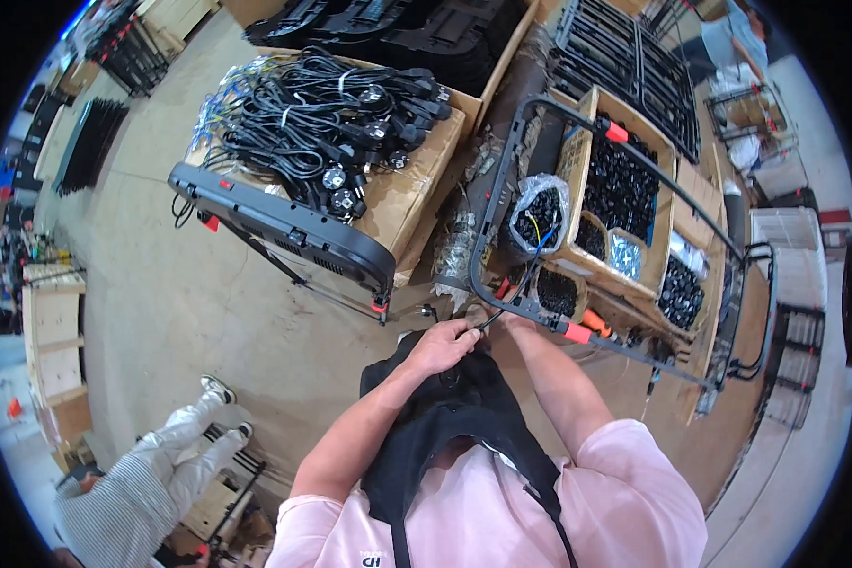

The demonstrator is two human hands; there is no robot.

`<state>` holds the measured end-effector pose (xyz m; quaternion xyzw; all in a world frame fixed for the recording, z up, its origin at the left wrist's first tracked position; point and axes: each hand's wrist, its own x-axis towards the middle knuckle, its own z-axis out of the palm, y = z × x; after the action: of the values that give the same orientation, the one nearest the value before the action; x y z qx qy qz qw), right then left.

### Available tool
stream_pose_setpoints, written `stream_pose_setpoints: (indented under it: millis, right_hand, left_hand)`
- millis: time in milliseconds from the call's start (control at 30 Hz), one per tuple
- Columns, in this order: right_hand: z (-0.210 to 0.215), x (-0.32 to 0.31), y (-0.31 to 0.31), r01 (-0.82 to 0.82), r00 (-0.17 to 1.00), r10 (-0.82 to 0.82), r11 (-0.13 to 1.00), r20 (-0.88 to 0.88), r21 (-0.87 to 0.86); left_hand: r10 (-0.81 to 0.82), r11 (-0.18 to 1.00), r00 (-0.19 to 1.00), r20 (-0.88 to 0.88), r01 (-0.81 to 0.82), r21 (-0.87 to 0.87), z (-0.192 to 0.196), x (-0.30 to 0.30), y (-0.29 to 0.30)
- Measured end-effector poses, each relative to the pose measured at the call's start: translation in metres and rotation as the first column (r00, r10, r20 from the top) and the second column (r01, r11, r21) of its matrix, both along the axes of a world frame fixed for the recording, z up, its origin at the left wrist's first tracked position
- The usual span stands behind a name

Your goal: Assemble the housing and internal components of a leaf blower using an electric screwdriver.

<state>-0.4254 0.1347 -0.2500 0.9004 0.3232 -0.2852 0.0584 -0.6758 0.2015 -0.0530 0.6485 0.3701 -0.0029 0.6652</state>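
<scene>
In front of my apron, my left hand (442, 346) is closed, with its thumb and fingers pinching a black power cord (488, 323). The cord's plug (429, 310) pokes out just beyond that hand. On the other side the cord rises to the right and ends in bare blue and yellow wires (543, 240) over a bag of black parts. Beside the left hand is my right hand (490, 313), partly behind the lower corner of a black tubular frame (476, 275) with red pieces; its fingers are mostly hidden.
Bundled power cords (303, 114) cover a cardboard box ahead left. A black panel-shaped machine part (284, 227) leans at its near side. To the right, a wooden tray (625, 270) holds small black parts, with an orange-handled tool (596, 323) below. Another person (133, 483) is at lower left.
</scene>
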Motion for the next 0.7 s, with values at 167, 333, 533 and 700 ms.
stream_pose_setpoints:
  millis: [167, 333, 533, 700]
  right_hand:
    - [0.037, -0.024, 0.009, 0.536, 0.733, -0.446, 0.843, -0.513, 0.033]
    - [0.105, -0.064, -0.050, 0.623, 0.579, -0.470, 0.782, -0.666, -0.010]
    - [0.209, -0.113, -0.123, 0.409, 0.828, -0.278, 0.893, -0.486, 0.187]
    - [0.215, -0.118, -0.136, 0.254, 0.921, -0.079, 0.865, -0.381, 0.433]
  left_hand:
    - [0.128, 0.968, 0.991, 0.046, -0.115, -0.222, -0.021, -0.007, -0.011]
    - [0.257, 0.885, 0.963, 0.085, -0.199, -0.422, -0.032, 0.001, -0.018]
    - [0.292, 0.848, 0.947, 0.135, -0.191, -0.495, -0.032, 0.021, -0.024]
    - [0.227, 0.913, 0.969, 0.101, -0.176, -0.367, -0.029, 0.030, -0.024]
